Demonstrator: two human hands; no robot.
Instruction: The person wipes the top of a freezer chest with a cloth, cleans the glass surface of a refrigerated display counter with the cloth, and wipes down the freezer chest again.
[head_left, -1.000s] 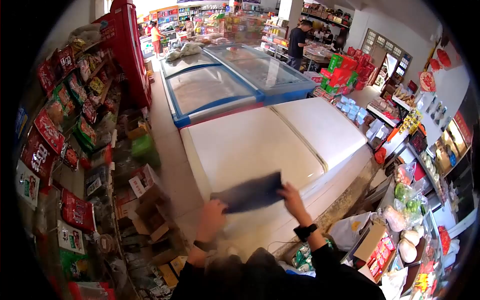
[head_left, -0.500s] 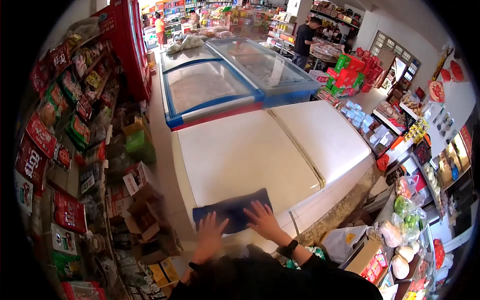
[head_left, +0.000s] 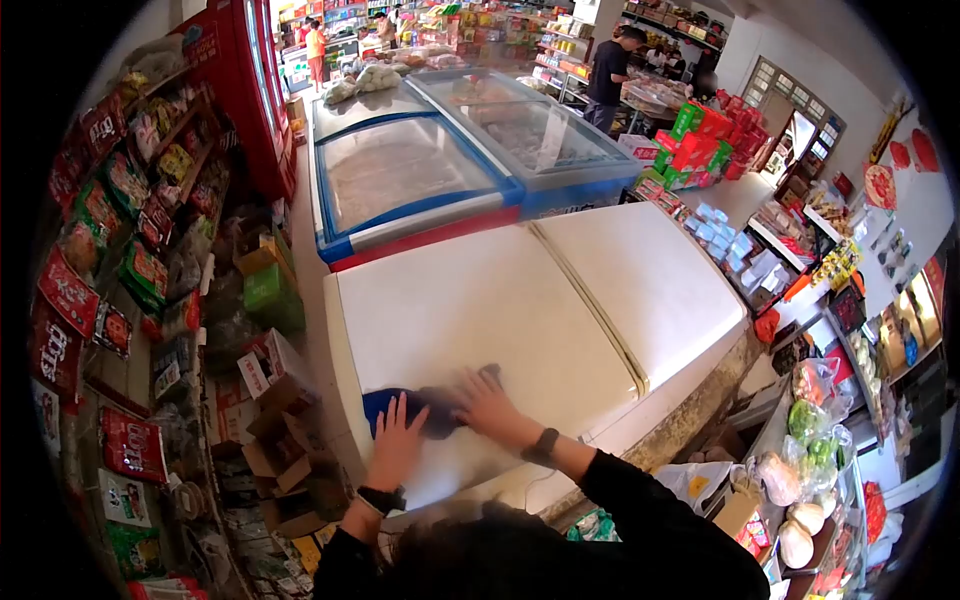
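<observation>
A dark blue cloth lies bunched on the near left part of a white chest freezer lid. My left hand rests on the cloth's left part, its fingers spread. On the right, my right hand presses on the cloth with fingers apart, slightly blurred by motion. A bit of cloth shows beyond its fingertips. The lid has a second panel to the right, past a seam.
Glass-topped freezers adjoin the far side. Shelves of packaged goods and open cardboard boxes line the left. Bagged vegetables stand at the right. A person in dark clothes stands farther back, near stacked red and green boxes.
My right hand has moved left, closer to my left hand. The cloth, spread flat before, is now bunched up. My left hand has shifted slightly left, and the view has shifted a little.
</observation>
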